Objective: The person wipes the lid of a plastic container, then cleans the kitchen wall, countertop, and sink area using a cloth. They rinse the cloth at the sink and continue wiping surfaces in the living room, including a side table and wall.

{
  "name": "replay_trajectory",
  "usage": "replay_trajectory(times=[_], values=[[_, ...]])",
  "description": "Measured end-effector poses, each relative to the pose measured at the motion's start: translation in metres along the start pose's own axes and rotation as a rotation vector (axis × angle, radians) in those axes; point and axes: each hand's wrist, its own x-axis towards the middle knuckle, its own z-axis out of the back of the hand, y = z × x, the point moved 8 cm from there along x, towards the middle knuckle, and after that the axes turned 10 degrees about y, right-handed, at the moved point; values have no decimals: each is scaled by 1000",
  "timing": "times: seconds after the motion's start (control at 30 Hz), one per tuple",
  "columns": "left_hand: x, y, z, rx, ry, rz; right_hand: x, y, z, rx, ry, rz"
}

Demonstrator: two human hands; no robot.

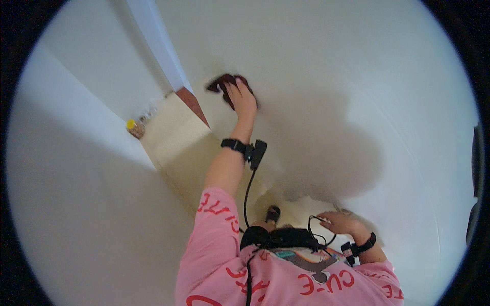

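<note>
My left hand presses a dark red cloth flat against a smooth white wall. The cloth is bunched under the fingers, with a corner sticking out on the left. Lower down, close to my waist, my right hand is beside the same wall with its fingers loosely apart and no object in it. A thin black cable loops by its fingertips; whether they touch it I cannot tell. Each wrist wears a black strap with a small device, the left device trailing a cable.
A pale wall edge with a reddish-brown base juts out left of the cloth. Beyond it, a jar with a yellow lid and clear containers stand on the pale floor. My dark sandal shows below. Dark objects line the right rim.
</note>
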Motion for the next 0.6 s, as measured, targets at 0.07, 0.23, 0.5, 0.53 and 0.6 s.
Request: replay_trajectory(times=[0.07,0.23,0.5,0.53,0.6], values=[[6,-36,-3,92,79,-125,0,32,9,65,47,25],[25,-207,-6,488,249,-769,-9,136,64,151,76,63],[127,-290,52,318,154,-761,-63,264,115,387,-106,-84],[122,-275,56,327,159,-701,-65,269,117,374,-63,-58],[89,-252,59,359,177,-645,-87,272,108,304,-10,-12]])
